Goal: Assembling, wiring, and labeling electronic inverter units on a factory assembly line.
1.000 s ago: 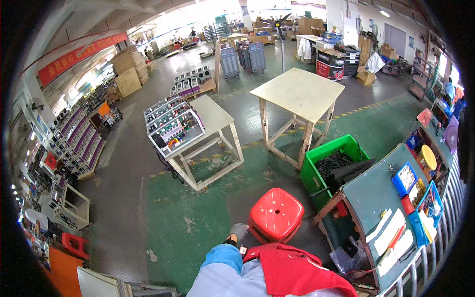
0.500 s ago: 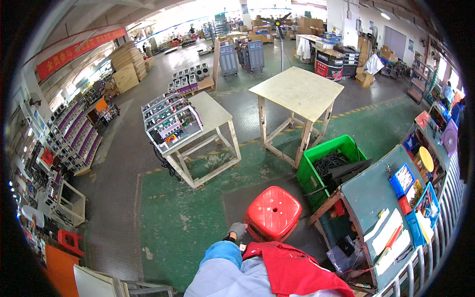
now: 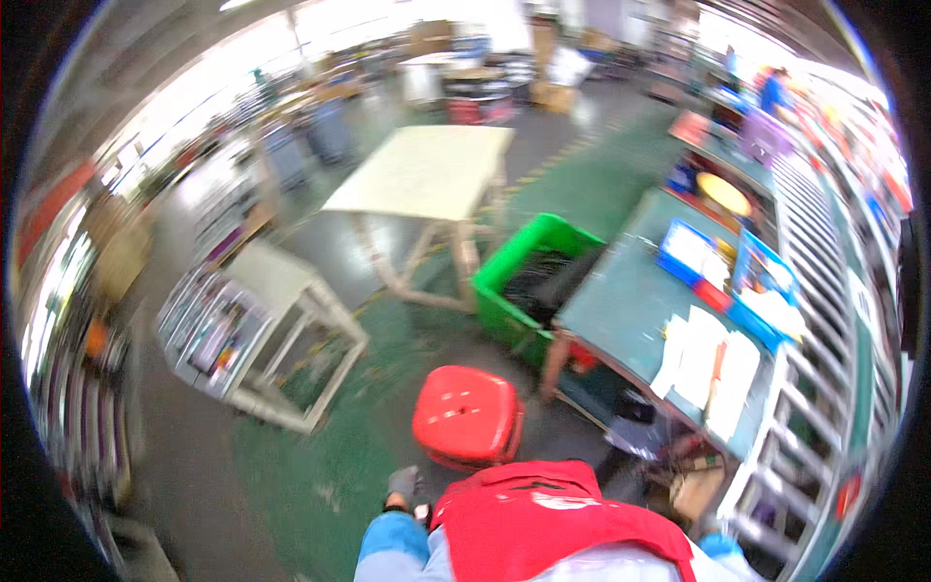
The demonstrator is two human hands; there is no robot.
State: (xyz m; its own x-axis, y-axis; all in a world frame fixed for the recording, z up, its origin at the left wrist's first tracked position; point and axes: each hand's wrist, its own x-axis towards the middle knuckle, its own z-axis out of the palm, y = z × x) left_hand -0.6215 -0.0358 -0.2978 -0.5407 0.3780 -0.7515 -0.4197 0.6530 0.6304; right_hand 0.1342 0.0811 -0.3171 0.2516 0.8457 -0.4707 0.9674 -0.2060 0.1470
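Note:
My left hand (image 3: 405, 481), in a grey glove, hangs low in front of me, just left of my red vest (image 3: 543, 504). Blur smears its fingers, and I cannot tell whether they are open or closed. Closest to it is a red plastic stool (image 3: 465, 412) with holes in its seat; a small gap shows between the two. Of my right arm only a bit of blue sleeve (image 3: 720, 546) shows at the lower right, and its hand is out of sight.
Right of the stool stand a green crate (image 3: 499, 301) of dark cables and a green-topped workbench (image 3: 621, 306) with papers and blue bins. A metal roller conveyor (image 3: 815, 388) runs beyond. Further off are a pale table (image 3: 422, 170) and a smaller stand (image 3: 276, 267) carrying an open electronics unit (image 3: 208, 330).
My view has swung to the right, so the stool, tables and crate sit further left and more of the conveyor shows. My left hand, earlier at the stool's edge, is now apart from it.

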